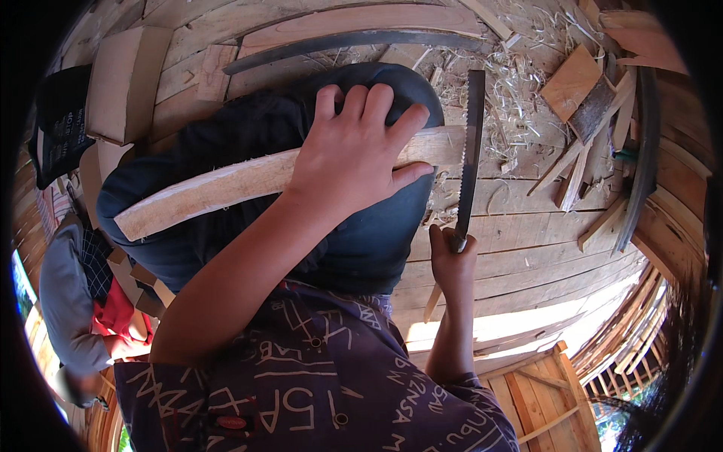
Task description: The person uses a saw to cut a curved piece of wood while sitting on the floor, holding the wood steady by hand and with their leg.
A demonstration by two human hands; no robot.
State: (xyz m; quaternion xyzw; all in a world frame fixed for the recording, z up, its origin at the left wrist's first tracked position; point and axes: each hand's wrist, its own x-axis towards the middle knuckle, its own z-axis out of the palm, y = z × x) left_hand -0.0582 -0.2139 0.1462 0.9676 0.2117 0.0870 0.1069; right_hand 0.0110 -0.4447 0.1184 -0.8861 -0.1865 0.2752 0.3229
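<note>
A pale, squared wooden bar [218, 183] lies slantwise across my lap. My left hand [348, 154] grips it near its right end, the fingers over its far side and the thumb spread along the near edge. In my right hand [454, 260] is the handle of a handsaw [473, 128], whose dark blade points away from me. The blade's toothed edge faces left and stands at the bar's right end. Whether the teeth touch the wood, I cannot tell. My fingers hide most of the saw's handle.
Curled shavings [512, 98] cover the plank floor [504, 218] at the right, beside wooden offcuts [572, 83]. A long dark strip [354, 40] lies beyond my knees. Cardboard boxes [124, 83] stand at the left, near another person [71, 294].
</note>
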